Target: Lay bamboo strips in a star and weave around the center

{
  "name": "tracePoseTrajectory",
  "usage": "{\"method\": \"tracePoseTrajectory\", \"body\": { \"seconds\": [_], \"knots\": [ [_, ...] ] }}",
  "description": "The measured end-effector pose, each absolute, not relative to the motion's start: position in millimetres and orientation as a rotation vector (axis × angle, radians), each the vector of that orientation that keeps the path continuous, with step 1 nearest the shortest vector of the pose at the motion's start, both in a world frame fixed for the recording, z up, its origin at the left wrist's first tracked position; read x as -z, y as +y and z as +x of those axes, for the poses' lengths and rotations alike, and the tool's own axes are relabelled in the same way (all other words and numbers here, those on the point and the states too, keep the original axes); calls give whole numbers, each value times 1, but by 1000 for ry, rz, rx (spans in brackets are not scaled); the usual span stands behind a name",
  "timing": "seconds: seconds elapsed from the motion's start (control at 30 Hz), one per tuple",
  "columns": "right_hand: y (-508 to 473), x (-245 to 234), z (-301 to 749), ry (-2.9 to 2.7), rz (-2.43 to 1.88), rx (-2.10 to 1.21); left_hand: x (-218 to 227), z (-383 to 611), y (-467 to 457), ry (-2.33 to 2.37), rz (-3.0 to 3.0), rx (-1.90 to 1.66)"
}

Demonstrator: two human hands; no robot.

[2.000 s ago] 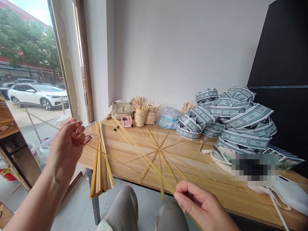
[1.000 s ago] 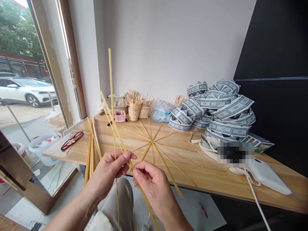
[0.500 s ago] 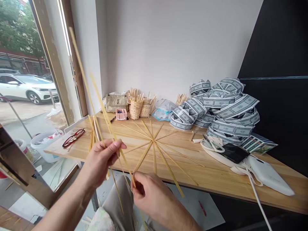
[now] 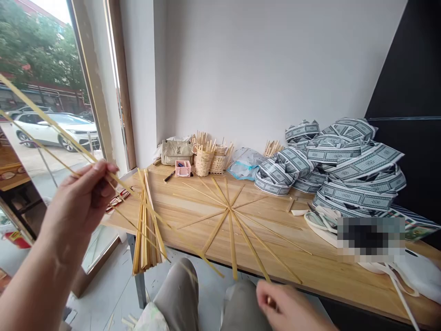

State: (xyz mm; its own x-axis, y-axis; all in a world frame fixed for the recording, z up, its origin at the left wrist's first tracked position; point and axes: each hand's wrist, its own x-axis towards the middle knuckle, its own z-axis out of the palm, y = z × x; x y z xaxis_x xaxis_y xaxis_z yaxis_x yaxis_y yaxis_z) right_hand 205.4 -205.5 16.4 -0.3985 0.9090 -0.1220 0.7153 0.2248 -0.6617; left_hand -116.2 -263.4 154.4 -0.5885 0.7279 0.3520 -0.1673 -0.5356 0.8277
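Observation:
My left hand [image 4: 84, 195], on the left over the table's edge, pinches several long thin bamboo strips [image 4: 161, 221]. They slant from the upper left down toward the front of the table, their lower ends free. Low at the right front, my right hand [image 4: 292, 305] has curled fingers, slightly blurred, and no strip shows in them. Between the hands, flat bamboo strips [image 4: 234, 248] lie crossed at one centre like a star, some ends reaching past the front edge. Behind the held strips, a bundle of strips [image 4: 149, 230] overhangs the table's left front.
Woven baskets [image 4: 204, 162], a beige bag [image 4: 177, 151] and a pink box [image 4: 183, 168] stand at the back. Patterned bands [image 4: 358, 161] are piled at right, near a white strap [image 4: 320, 230]. Red glasses [image 4: 119, 198] lie at left. The wooden table [image 4: 193, 239] ends above my knees.
My left hand has moved left with the strips, which now slant lower. My right hand has let go of the strip end and moved right and down. The view has shifted.

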Motion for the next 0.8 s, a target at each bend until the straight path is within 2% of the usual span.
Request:
{"method": "tracePoseTrajectory", "body": {
  "seconds": [0.13, 0.27, 0.43, 0.57, 0.7, 0.8],
  "knots": [
    [-206, -73, 204, -1824, -1343, -888, -133, -95, -264, 1076, 875, -2000],
    [-227, -110, 159, -1858, -949, -929, -114, -59, -258, 1026, 845, -1832],
    [-228, -96, 106, -1938, -809, -1195, -94, -27, -250, 978, 800, -1699],
    [-215, -82, 101, -1723, -846, -1392, -80, -27, -246, 972, 728, -1758],
    [-211, -82, 102, -1624, -846, -1432, -73, -30, -244, 826, 689, -1797],
    [-211, -84, 98, -1680, -858, -1330, -72, -25, -243, 712, 644, -1785]
  ]
}}
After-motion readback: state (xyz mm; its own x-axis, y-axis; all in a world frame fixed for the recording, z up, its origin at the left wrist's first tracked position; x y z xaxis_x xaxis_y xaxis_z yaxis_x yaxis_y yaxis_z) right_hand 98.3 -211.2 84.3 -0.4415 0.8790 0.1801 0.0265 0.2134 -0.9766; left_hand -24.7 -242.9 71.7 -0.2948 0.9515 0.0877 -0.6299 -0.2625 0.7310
